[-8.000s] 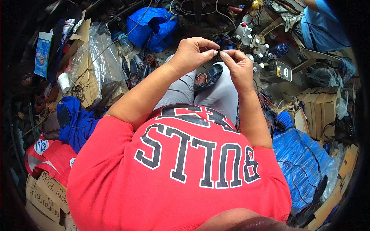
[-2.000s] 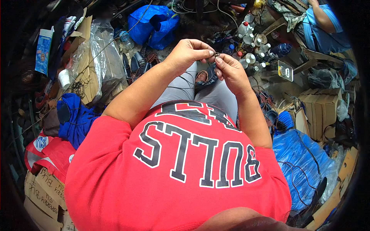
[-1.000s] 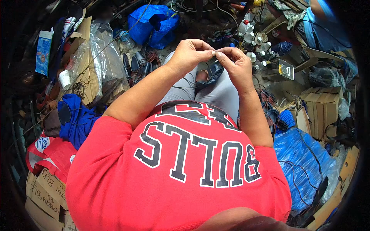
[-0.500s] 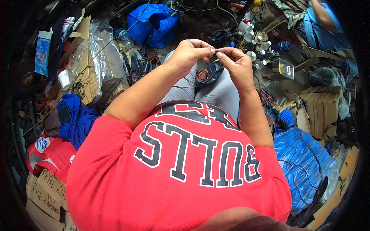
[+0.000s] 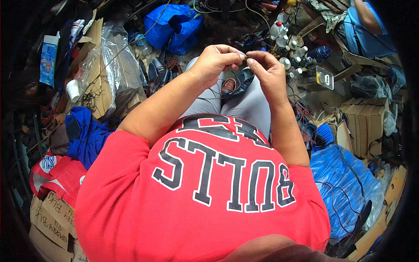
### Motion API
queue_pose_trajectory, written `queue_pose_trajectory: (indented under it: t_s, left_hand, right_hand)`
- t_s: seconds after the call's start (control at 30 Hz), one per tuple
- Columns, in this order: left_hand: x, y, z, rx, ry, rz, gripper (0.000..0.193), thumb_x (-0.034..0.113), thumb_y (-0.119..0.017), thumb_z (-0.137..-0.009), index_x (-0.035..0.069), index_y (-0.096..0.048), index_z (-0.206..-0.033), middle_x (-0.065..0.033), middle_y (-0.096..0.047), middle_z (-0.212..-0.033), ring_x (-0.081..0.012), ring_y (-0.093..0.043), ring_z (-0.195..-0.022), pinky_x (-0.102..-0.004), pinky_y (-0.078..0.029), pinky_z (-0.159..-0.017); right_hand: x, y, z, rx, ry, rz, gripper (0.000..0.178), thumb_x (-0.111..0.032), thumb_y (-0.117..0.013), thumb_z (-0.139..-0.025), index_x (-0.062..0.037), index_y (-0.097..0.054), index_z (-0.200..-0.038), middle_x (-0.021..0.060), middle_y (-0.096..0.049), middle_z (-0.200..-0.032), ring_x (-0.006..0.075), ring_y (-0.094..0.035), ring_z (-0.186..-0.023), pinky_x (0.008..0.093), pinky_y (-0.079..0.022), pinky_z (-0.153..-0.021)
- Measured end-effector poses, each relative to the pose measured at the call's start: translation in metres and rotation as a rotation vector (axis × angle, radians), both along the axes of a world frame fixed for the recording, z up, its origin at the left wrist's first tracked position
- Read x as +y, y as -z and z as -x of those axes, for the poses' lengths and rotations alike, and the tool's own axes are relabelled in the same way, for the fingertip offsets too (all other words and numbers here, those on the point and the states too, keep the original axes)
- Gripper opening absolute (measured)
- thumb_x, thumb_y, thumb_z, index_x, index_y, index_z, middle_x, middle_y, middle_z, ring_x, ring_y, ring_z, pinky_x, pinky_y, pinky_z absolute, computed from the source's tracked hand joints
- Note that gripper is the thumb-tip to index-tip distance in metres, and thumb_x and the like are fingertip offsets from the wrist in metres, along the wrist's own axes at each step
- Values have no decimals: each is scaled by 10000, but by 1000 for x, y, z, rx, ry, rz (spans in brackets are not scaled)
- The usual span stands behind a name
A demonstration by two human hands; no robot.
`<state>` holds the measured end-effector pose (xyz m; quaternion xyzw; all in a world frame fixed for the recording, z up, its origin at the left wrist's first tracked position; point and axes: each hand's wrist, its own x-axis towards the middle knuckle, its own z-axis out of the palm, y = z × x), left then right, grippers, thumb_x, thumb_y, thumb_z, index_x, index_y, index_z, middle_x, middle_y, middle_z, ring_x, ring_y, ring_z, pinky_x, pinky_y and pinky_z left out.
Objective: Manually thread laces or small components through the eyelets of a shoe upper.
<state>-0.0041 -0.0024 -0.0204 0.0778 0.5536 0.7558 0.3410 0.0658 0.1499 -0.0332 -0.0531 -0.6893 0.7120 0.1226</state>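
Note:
Above my lap my two hands meet, fingertips almost touching. My left hand (image 5: 214, 62) is closed in a pinch of thumb and forefinger. Opposite it, my right hand (image 5: 269, 73) is pinched too, thumb below and forefinger above. A thin, dark bit (image 5: 248, 57) shows between the fingertips, too small to name. Below the hands a dark shoe (image 5: 242, 85) rests between my knees, on grey trousers (image 5: 205, 96); its upper part is partly hidden by my hands and legs.
Ahead lies a blue plastic bag (image 5: 163, 26). Several white-capped bottles (image 5: 293, 54) stand right of my hands, near a small clear-and-yellow pack (image 5: 324, 78). Flat cardboard (image 5: 101, 83) leans left; blue plastic sheeting (image 5: 345, 187) covers the near right. A person in blue (image 5: 366, 35) sits far right.
The fingertips have drawn slightly apart, and the thin dark bit between them shows more clearly. The right fingers have shifted a little; the arms stay nearly still.

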Motion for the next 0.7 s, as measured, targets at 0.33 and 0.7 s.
queue_pose_trajectory:
  t_s: [0.33,0.7]
  left_hand:
    - [-1,1,4,-178,-13,-32,136,140,-667,-740,39,-625,-821,-40,-584,-722,-107,-508,-665,-223,-400,-624]
    - [-5,-7,5,-101,-10,21,179,172,-606,-779,33,-634,-887,-28,-604,-763,-101,-526,-668,-219,-400,-637]
  right_hand:
    - [9,2,-8,-129,-148,240,151,-126,-534,-831,6,-564,-897,41,-579,-796,104,-537,-714,225,-441,-677]
    - [1,-6,-8,-226,-198,370,185,-160,-591,-816,-2,-624,-905,-2,-586,-717,48,-485,-593,185,-379,-540]
